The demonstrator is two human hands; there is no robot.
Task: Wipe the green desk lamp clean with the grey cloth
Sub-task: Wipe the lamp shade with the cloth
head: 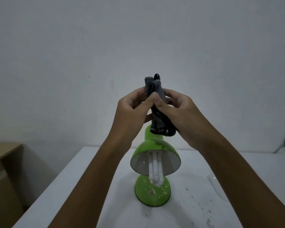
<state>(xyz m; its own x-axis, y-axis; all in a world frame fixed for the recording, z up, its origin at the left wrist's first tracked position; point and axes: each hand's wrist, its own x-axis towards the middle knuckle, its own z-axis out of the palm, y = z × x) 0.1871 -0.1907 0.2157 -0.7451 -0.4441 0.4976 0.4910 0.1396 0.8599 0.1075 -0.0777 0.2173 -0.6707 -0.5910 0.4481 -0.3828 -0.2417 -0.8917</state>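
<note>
Head view: both hands (pixel 156 112) grasp the grey cloth (pixel 156 111) above the green desk lamp (pixel 152 191) (white bulb (pixel 155 170) in its shade)

Dim, flat light; soft focus; corners darkened; wide-angle edge stretch.

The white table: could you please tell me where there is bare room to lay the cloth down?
The table is bare left of the lamp; right of it lie dark specks and a clear strip.
</note>
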